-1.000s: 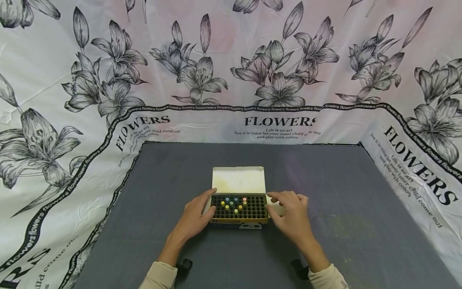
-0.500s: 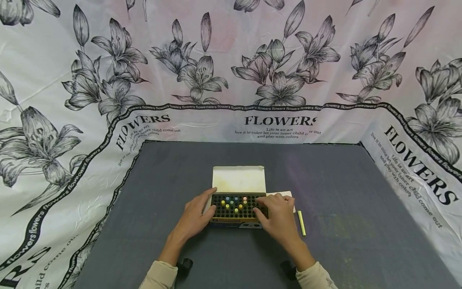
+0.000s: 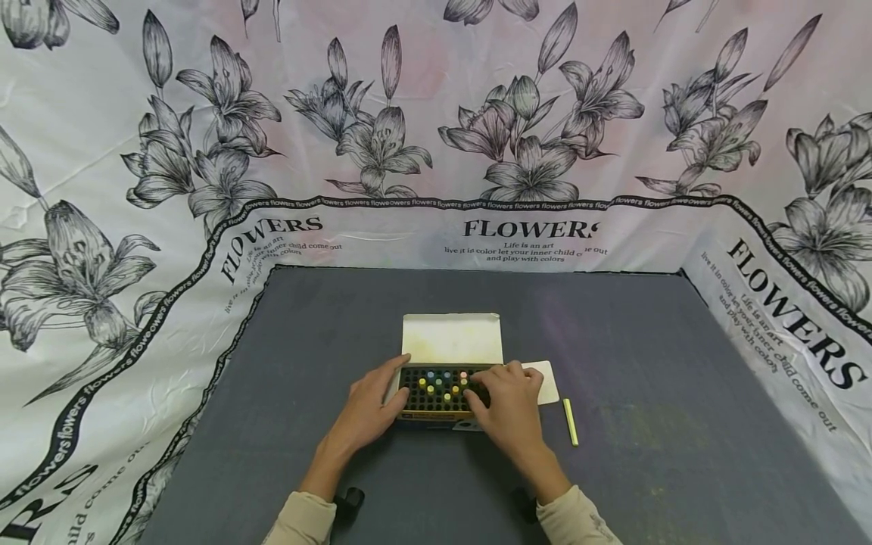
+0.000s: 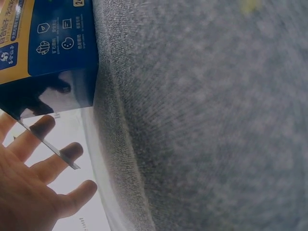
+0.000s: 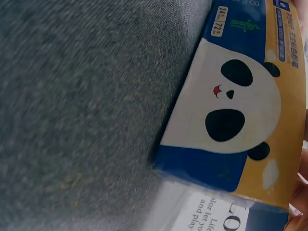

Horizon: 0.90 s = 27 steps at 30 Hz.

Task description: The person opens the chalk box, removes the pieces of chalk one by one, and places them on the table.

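A small open box (image 3: 436, 412) sits mid-table, its black grid (image 3: 429, 393) holding several coloured chalk sticks (image 3: 446, 397) on end, and its lid (image 3: 452, 338) is folded back. My left hand (image 3: 368, 405) grips the box's left end, thumb at the far corner. My right hand (image 3: 507, 401) lies over the right part of the grid, fingers curled down among the holes; what they touch is hidden. In the left wrist view the fingers (image 4: 48, 163) lie beside the blue and yellow box (image 4: 48, 48). The right wrist view shows the box's panda face (image 5: 240, 106).
A loose yellow chalk stick (image 3: 570, 421) lies on the grey table (image 3: 654, 378) right of the box, beside a white flap (image 3: 547, 382). A flower-print cloth (image 3: 204, 189) walls the table at the back and both sides.
My right hand has moved left from the box's right side onto the grid, uncovering the yellow stick and white flap on the table. The left hand has stayed put.
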Available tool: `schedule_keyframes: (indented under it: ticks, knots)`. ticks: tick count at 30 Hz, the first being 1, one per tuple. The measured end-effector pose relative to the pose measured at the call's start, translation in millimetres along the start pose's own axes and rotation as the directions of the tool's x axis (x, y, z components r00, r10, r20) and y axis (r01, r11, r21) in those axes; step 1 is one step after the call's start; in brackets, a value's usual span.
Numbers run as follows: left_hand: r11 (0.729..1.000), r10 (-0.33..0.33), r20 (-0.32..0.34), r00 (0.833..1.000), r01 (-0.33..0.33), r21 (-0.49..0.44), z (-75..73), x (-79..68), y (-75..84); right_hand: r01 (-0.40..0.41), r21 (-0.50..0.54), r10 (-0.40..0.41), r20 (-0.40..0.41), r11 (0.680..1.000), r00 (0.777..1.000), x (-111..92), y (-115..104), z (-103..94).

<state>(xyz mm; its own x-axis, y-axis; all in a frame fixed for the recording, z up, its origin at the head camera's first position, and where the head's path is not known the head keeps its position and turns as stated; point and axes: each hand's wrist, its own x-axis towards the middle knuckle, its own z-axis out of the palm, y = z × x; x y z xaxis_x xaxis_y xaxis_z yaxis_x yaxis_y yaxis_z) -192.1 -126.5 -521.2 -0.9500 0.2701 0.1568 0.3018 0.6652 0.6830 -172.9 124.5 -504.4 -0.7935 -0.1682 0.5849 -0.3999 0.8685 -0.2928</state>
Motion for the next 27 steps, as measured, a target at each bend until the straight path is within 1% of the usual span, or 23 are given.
schedule_keyframes:
  ticks: [8,17,22,27]
  knots:
    - [1.000,-0.005,0.009,1.000,0.005,0.002,0.7,0.1,-0.4,-0.015,-0.001,0.015,-0.013,1.000,1.000,2.8,-4.0,5.4]
    - [1.000,-0.017,0.011,1.000,0.017,0.003,0.5,0.3,0.8,-0.061,0.003,0.061,0.010,0.998,0.998,4.4,-6.6,6.3]
    - [1.000,-0.011,0.012,1.000,0.011,0.001,0.4,-0.1,1.0,-0.067,-0.004,0.067,0.001,0.998,0.998,4.3,-6.5,7.4]
    - [1.000,0.003,0.000,1.000,-0.003,0.010,0.5,-0.5,1.3,-0.063,0.004,0.064,-0.022,0.998,0.998,4.5,-6.2,9.5]
